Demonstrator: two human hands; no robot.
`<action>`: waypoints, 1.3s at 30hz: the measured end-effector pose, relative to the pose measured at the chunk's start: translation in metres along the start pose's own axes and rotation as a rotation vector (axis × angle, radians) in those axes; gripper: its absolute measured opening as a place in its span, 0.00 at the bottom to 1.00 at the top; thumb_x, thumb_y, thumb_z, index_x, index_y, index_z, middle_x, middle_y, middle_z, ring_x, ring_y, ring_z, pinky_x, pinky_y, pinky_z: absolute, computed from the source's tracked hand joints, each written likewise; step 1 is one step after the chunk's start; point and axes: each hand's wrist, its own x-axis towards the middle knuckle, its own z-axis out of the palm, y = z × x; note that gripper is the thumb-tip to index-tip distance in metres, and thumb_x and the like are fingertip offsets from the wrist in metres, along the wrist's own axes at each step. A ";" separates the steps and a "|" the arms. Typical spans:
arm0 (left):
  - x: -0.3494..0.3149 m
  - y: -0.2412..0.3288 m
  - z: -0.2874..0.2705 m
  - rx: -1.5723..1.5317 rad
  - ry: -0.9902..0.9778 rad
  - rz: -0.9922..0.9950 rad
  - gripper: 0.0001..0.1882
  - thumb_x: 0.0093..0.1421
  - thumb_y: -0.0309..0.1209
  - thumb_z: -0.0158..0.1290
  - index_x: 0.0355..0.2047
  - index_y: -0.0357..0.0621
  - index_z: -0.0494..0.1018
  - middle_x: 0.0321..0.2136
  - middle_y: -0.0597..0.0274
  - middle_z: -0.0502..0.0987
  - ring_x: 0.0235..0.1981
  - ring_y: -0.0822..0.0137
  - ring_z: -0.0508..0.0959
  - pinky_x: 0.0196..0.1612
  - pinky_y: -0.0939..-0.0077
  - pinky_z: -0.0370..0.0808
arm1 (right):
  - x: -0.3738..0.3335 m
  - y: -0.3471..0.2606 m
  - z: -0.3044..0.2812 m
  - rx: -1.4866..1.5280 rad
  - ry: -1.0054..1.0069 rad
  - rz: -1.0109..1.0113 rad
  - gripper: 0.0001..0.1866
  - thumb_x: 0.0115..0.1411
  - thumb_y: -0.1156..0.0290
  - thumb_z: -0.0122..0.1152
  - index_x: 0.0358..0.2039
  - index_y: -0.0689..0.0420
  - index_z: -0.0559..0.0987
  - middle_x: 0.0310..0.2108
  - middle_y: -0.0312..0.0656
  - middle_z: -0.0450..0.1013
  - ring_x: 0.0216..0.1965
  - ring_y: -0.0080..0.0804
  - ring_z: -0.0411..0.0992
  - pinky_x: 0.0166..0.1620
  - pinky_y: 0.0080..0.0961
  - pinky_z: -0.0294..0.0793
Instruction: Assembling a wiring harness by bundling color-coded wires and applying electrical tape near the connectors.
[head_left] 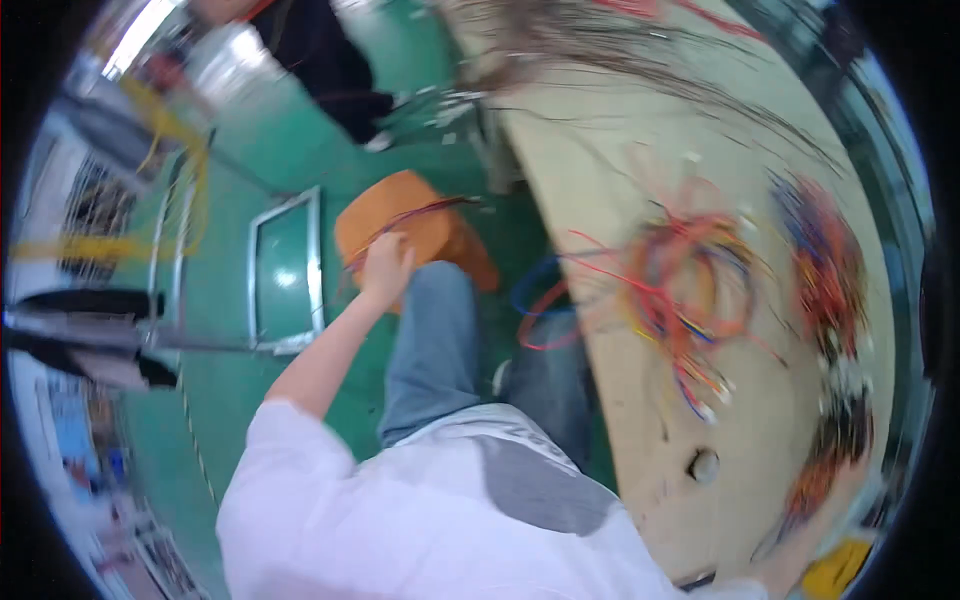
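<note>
My left hand [385, 262] is closed around a thin bundle of dark red wires [435, 207], which lies across the top of an orange stool [400, 188]. The bundle's far end reaches past the stool's right side. At the lower right, my right hand [848, 482] is blurred beside a long bundle of orange and red wires [808, 490] on the table; its fingers are not clear. Between my hands, a coiled wire harness [655, 290] in red, yellow and blue rests on the table, with some loops hanging over its left edge.
The pale table [630, 440] curves along my right. On it are a small round object [703, 465], more bundled wires [820, 250] and a spread of dark wires [600, 60]. A metal frame [316, 255] stands on the green floor. Another person's dark trousers [325, 70] show beyond.
</note>
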 end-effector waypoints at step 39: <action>-0.104 0.138 -0.147 -0.971 -1.299 0.124 0.08 0.57 0.31 0.43 0.29 0.38 0.64 0.16 0.66 0.65 0.19 0.76 0.63 0.22 0.80 0.61 | -0.003 -0.532 -0.029 1.954 -0.458 0.346 0.13 0.57 0.66 0.46 0.40 0.60 0.63 0.30 0.41 0.69 0.27 0.24 0.69 0.28 0.18 0.67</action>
